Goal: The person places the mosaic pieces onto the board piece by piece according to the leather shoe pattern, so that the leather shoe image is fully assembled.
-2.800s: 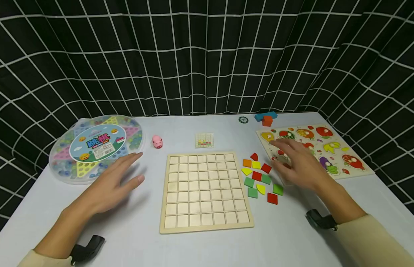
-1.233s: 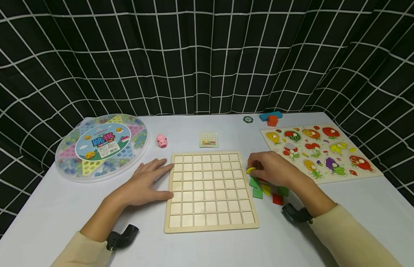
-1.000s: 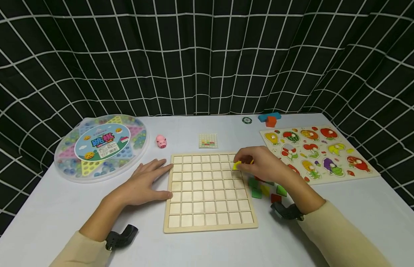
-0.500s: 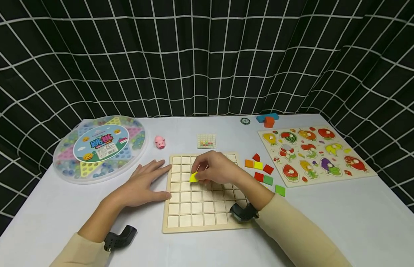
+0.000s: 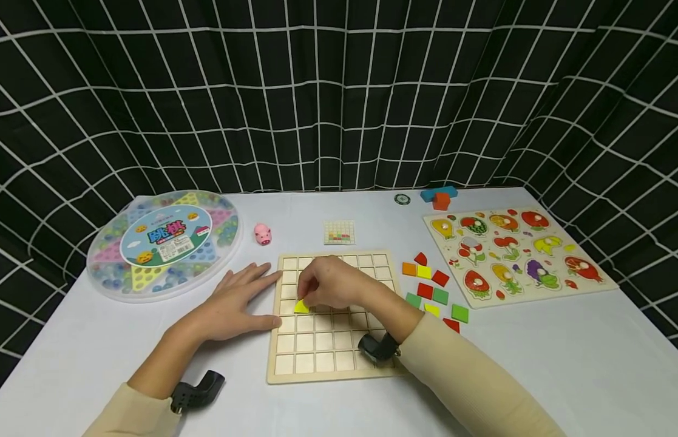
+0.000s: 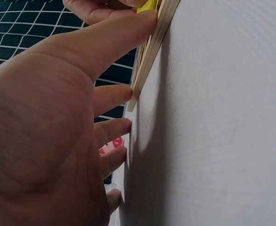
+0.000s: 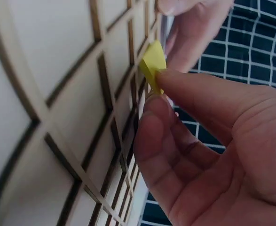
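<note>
A wooden grid board (image 5: 317,377) lies on the white table. My right hand (image 5: 339,284) pinches a yellow tile (image 5: 301,307) between thumb and fingers, over the board's left columns. In the right wrist view the yellow tile (image 7: 153,61) is tilted against the grid lines, partly covered by the thumb. My left hand (image 5: 226,309) rests with fingers spread, its thumb and index fingertip touching the board's left edge. Right of the board lie several loose tiles, among them a red square (image 5: 425,291), a green square (image 5: 460,313) and an orange square (image 5: 409,268).
A small printed pattern card (image 5: 339,232) lies behind the board, with a pink pig figure (image 5: 263,233) to its left. A round marble game box (image 5: 164,246) is at far left. A fruit puzzle board (image 5: 519,255), blocks (image 5: 440,201) and a round chip (image 5: 402,199) stand at right.
My right hand picked up a yellow tile from the loose pile and carried it left across the board, then slightly nearer. Earlier, my left hand came to the board's left edge.
</note>
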`<act>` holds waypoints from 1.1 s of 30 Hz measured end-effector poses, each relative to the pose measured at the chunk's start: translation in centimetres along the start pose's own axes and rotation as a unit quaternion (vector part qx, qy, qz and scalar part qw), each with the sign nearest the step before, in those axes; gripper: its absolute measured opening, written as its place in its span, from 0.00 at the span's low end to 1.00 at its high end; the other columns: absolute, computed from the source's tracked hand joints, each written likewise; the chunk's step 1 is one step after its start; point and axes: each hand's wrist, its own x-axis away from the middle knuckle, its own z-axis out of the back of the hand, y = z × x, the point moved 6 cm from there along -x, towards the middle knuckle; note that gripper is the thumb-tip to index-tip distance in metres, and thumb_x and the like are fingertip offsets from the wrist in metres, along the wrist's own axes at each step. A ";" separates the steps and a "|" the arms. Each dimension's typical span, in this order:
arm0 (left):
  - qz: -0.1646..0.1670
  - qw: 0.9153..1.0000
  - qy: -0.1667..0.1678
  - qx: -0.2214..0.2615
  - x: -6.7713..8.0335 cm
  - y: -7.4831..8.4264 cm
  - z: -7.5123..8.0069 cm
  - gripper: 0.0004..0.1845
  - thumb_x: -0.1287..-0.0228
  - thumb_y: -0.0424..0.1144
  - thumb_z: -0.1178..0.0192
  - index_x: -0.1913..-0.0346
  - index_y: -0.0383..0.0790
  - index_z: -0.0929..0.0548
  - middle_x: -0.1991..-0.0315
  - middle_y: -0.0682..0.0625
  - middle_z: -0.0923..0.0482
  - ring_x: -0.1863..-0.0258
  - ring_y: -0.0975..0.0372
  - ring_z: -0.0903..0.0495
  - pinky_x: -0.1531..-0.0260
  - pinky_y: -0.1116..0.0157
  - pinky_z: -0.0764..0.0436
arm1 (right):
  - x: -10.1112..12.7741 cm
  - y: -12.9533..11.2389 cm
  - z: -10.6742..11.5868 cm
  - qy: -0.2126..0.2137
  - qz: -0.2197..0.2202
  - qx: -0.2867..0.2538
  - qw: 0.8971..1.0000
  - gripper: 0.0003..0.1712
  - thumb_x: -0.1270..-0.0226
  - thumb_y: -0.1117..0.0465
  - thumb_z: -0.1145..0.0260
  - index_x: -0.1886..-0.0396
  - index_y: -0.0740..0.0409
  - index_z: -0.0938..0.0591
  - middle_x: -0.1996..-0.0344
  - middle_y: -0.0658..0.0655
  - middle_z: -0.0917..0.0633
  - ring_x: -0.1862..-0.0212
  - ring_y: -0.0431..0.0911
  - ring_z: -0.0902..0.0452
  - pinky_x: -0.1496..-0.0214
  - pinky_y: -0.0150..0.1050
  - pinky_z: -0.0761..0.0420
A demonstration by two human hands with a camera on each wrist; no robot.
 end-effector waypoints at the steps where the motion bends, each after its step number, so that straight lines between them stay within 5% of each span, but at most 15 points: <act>1: -0.001 1.000 0.000 -0.001 0.0 0.0 0.1 0.47 0.40 0.63 0.31 0.21 0.50 0.33 0.18 0.41 0.43 0.18 0.39 0.52 0.22 0.33 0.60 | -0.1 0.1 0.1 -0.007 0.001 -0.008 1.000 0.07 0.38 0.70 0.25 0.72 0.54 0.12 0.75 0.45 0.15 0.70 0.37 0.23 0.64 0.30 0.23; 10: -0.006 1.000 0.002 0.002 -0.1 0.2 0.4 0.47 0.40 0.63 0.31 0.21 0.50 0.33 0.18 0.41 0.43 0.18 0.39 0.52 0.22 0.33 0.61 | -0.4 1.5 0.5 -0.067 -0.018 -0.107 0.992 0.05 0.35 0.72 0.30 0.66 0.58 0.12 0.74 0.50 0.15 0.74 0.41 0.23 0.69 0.30 0.21; 27: -0.001 1.000 0.000 0.001 -0.2 0.4 0.2 0.47 0.40 0.63 0.30 0.21 0.49 0.32 0.19 0.41 0.43 0.18 0.39 0.52 0.22 0.34 0.61 | -0.4 1.1 0.5 -0.042 -0.022 -0.019 0.999 0.08 0.39 0.70 0.25 0.68 0.52 0.07 0.71 0.48 0.11 0.69 0.37 0.23 0.63 0.29 0.22; 33: -0.003 1.000 0.003 -0.002 0.0 0.2 0.1 0.47 0.41 0.64 0.31 0.21 0.49 0.32 0.19 0.40 0.42 0.18 0.38 0.51 0.23 0.33 0.60 | 0.7 1.1 1.3 -0.035 -0.006 -0.029 0.999 0.07 0.35 0.67 0.27 0.63 0.50 0.08 0.70 0.45 0.13 0.66 0.39 0.21 0.60 0.32 0.22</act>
